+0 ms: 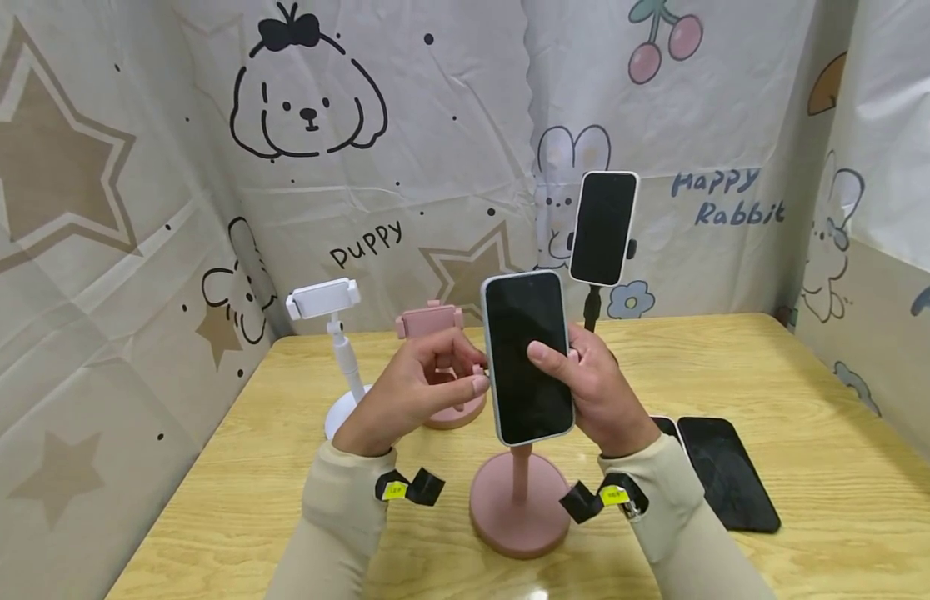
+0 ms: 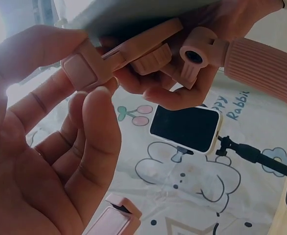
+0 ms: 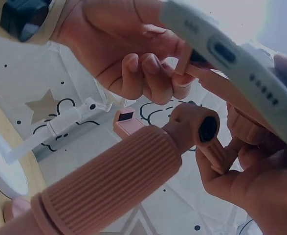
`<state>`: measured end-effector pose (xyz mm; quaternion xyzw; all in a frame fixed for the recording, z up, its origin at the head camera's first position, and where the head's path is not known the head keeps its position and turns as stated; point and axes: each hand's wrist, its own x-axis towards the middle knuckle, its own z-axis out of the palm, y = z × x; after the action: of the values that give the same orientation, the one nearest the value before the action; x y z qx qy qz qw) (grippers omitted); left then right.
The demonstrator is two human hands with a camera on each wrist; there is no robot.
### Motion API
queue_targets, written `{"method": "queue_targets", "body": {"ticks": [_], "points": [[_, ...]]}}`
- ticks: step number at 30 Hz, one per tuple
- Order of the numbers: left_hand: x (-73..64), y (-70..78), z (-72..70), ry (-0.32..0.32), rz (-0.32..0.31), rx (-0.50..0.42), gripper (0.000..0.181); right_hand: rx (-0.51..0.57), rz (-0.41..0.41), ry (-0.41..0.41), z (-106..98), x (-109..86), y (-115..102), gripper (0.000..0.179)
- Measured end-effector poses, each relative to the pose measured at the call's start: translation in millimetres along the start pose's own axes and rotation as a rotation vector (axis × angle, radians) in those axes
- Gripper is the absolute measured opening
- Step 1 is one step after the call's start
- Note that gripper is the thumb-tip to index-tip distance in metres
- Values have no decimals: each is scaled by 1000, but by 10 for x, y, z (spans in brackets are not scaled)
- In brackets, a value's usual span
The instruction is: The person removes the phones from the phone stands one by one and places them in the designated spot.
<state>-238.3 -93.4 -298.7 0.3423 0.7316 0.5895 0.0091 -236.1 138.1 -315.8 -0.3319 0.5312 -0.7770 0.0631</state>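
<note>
A phone (image 1: 528,358) with a black screen and pale blue-grey case stands nearly upright above a pink phone stand (image 1: 519,512). My right hand (image 1: 606,387) grips the phone's right side, its thumb on the screen and its fingers behind, around the holder's back. On the left side, my left hand (image 1: 412,392) pinches the end piece of the pink clamp (image 2: 82,71) between thumb and fingers. In the left wrist view the clamp lies along the phone's back. The stand's ribbed stem (image 3: 109,181) and hinge show below the phone in the right wrist view.
A white phone stand (image 1: 345,358) and another pink stand (image 1: 431,321) are behind my left hand. A black stand farther back carries a white-edged phone (image 1: 603,229). To the right, a dark phone (image 1: 727,471) lies on the table, partly covering another. Printed cloth (image 1: 465,183) encloses the table.
</note>
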Motion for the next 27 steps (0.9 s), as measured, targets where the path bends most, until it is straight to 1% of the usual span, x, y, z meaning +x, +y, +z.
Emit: {"method": "queue_targets", "body": {"ticks": [3, 5, 8, 11, 15, 22, 27], "points": [[7, -12, 8, 1, 3, 4, 10, 55, -15, -56, -28, -8, 11, 27], [13, -19, 14, 2, 8, 8, 10, 63, -21, -77, -45, -10, 10, 27], [15, -15, 25, 4, 14, 19, 11, 40, -14, -83, -61, -19, 0, 27], [13, 1, 43, -1, 11, 29, 18, 20, 4, -89, -71, -37, -22, 27], [10, 30, 75, 1, 14, 55, 29, 34, 18, -107, -84, -49, -48, 30], [2, 82, 135, 28, 77, 127, 32, 46, 4, -135, -93, -34, -73, 32], [-7, 129, 174, 56, 94, 159, 32, 47, -5, -146, -101, -21, -79, 33]]}}
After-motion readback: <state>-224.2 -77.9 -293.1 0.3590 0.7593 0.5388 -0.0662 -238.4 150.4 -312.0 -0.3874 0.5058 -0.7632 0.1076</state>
